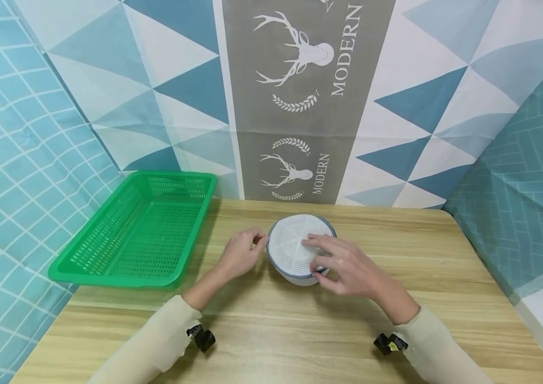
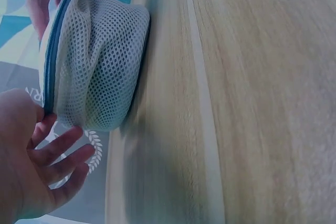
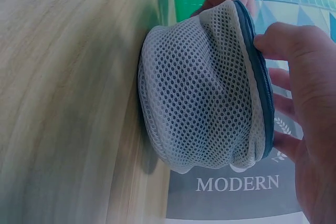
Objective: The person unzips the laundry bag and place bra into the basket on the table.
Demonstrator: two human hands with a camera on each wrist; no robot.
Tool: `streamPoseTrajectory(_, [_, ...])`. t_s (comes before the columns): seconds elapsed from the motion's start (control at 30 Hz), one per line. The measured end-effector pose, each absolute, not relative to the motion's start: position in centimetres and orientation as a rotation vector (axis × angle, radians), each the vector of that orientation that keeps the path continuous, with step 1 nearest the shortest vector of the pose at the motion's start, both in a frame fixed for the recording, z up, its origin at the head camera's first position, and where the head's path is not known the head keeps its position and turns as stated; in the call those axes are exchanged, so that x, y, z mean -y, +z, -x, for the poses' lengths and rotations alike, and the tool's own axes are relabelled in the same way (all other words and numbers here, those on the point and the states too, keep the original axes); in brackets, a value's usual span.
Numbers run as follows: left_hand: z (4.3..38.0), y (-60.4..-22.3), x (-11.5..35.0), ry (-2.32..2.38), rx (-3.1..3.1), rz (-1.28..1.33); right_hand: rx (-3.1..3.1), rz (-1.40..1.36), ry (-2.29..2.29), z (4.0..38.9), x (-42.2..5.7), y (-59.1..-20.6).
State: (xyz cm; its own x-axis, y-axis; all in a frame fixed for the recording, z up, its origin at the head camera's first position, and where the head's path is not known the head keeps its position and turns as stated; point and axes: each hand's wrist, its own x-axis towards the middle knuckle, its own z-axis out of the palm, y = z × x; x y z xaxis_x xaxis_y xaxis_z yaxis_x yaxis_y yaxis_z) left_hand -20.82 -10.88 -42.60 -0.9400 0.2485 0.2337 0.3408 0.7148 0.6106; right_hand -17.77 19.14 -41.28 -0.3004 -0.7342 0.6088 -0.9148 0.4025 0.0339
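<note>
A round, white mesh bag (image 1: 290, 248) stands upright on the wooden surface (image 1: 271, 330), near its far edge and between the two hands. The left hand (image 1: 244, 250) pinches the bag's blue zipped rim (image 3: 262, 82) between thumb and forefinger, its other fingers loosely parted. The right hand (image 1: 348, 266) is half open: its thumb holds the near side of the rim, while a finger reaches over the lid. The exact contact of its remaining fingers is hard to make out, as is the zip's slider; whether the bag contains anything cannot be told through the mesh.

In the right wrist view the left hand is partly hidden behind the bag and cut off above; in the left wrist view the right hand is likewise cropped. A green basket (image 1: 151, 240) lies well apart, to the person's left. The patterned backdrop (image 1: 194, 96) runs out of frame, its topmost emblem cut off. Both sleeves (image 1: 156, 341) are cropped below.
</note>
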Motion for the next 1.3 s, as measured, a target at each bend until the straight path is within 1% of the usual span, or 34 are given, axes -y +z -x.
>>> streamPoseTrajectory(0.4, [20.9, -43.0, 11.0, -1.027, 2.838, 0.494, 2.235, -1.374, 0.415, 17.0, -19.5, -41.1])
streamPoseTrajectory(0.43, [21.6, -44.2, 11.3, -1.018, 2.823, 0.506, 2.241, -1.373, 0.413, 17.0, -19.6, -41.0])
streamPoseTrajectory(0.63, [21.5, -44.2, 11.4, -1.02, 2.816, 0.515, 2.248, -1.376, 0.417, 17.0, -19.9, -41.0])
streamPoseTrajectory(0.67, [20.8, -43.1, 11.2, -1.033, 2.826, 0.507, 2.248, -1.375, 0.42, 17.0, -19.9, -41.0])
streamPoseTrajectory(0.83, [21.0, -43.4, 11.4, -1.116, 2.796, 0.529, 2.258, -1.336, 0.422, 16.9, -19.8, -41.0])
streamPoseTrajectory(0.97, [21.0, -43.5, 11.5, -1.138, 2.777, 0.587, 2.257, -1.302, 0.425, 16.9, -19.6, -41.1])
streamPoseTrajectory(1.0, [21.7, -44.4, 11.9, -1.138, 2.746, 0.645, 2.258, -1.298, 0.426, 17.0, -19.6, -41.1])
streamPoseTrajectory(1.03, [21.7, -44.5, 11.9, -1.132, 2.743, 0.664, 2.258, -1.296, 0.427, 17.0, -19.5, -41.1])
streamPoseTrajectory(1.2, [21.6, -44.6, 11.8, -1.15, 2.765, 0.704, 2.25, -1.284, 0.437, 17.1, -19.3, -41.3])
streamPoseTrajectory(1.23, [20.8, -43.6, 11.3, -1.148, 2.799, 0.669, 2.25, -1.28, 0.441, 17.1, -19.3, -41.4])
streamPoseTrajectory(1.3, [20.7, -43.5, 11.2, -1.146, 2.815, 0.69, 2.252, -1.274, 0.449, 17.1, -19.3, -41.5])
